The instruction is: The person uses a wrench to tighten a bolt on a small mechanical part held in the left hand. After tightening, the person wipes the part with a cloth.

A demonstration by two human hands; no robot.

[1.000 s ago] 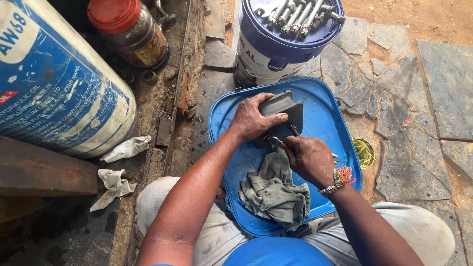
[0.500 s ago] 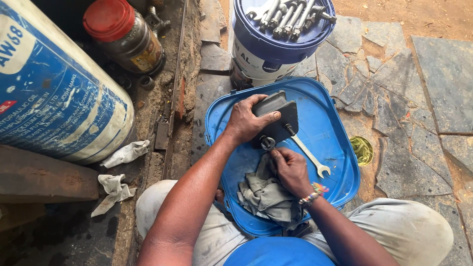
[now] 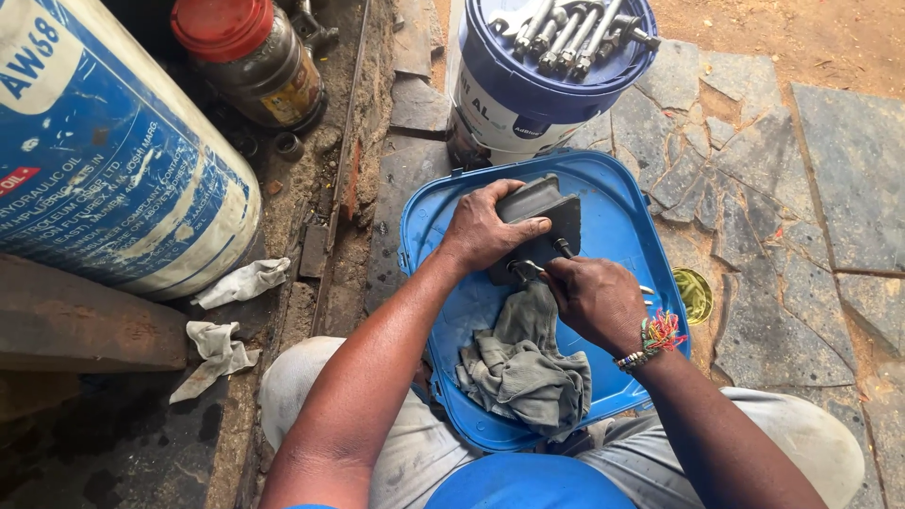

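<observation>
Grey metal block (image 3: 539, 226) sits near the far edge of the blue tray (image 3: 641, 245), clamped under the left hand (image 3: 485, 229), fingers curled over its top. The right hand (image 3: 594, 300) grips a wrench (image 3: 530, 269) at the block's near side; judging by this, work is mid-way. A rag (image 3: 523, 363) lies beneath.

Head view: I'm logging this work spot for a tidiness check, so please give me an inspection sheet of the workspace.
Surface: blue plastic lid used as a tray on stone paving.
Job's things: dark metal block; thin metal tool at its lower edge.
Clutter: grey rag on the lid; white rags beside the drum.
Grippers: left hand clamps the block; right hand grips the tool.
Cables: nothing seen.
Surroundings: blue drum, red-lidded jar, bucket of bolts.
</observation>
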